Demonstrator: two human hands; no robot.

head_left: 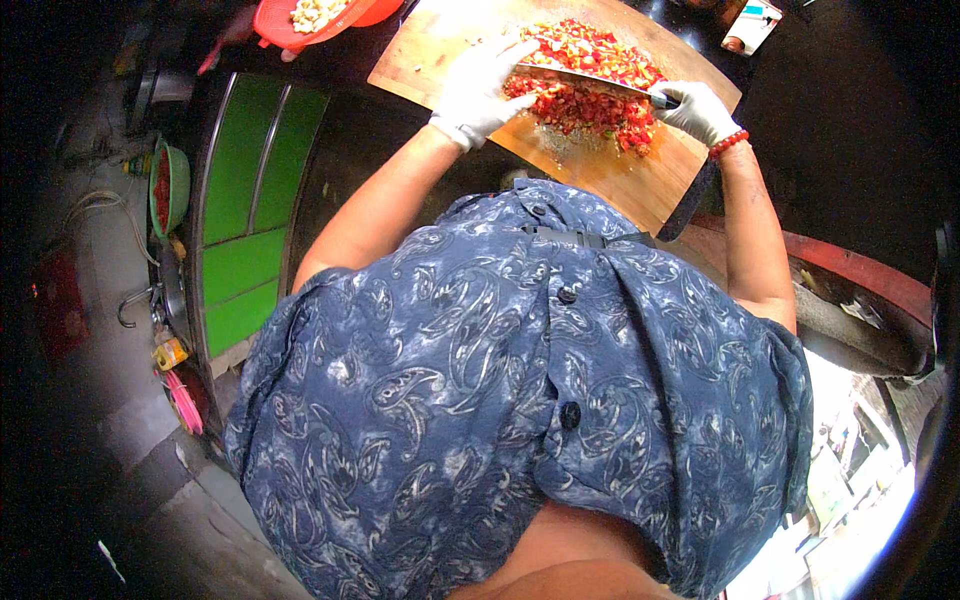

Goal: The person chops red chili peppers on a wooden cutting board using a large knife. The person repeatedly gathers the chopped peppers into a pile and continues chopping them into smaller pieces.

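Note:
A wooden cutting board (450, 37) lies before me, bearing a spread of chopped red chili peppers (600, 120). A knife (585, 77) with a long blade and a black handle crosses the heap. My right hand (694, 109), in a white glove with a red bead bracelet at the wrist, grips its handle. My left hand (480, 94), also gloved in white, is at the blade's far end, thumb and fingers apart on either side of it. Strong light washes out the fingers, so whether they touch the blade cannot be told.
A red plastic basket (274, 22) with pale pieces, perhaps garlic cloves, stands beyond the board's left corner. At the upper right lies a phone-like object (752, 28). Green cabinet doors (244, 292) are to the left, beside a green basin (178, 187) with red contents.

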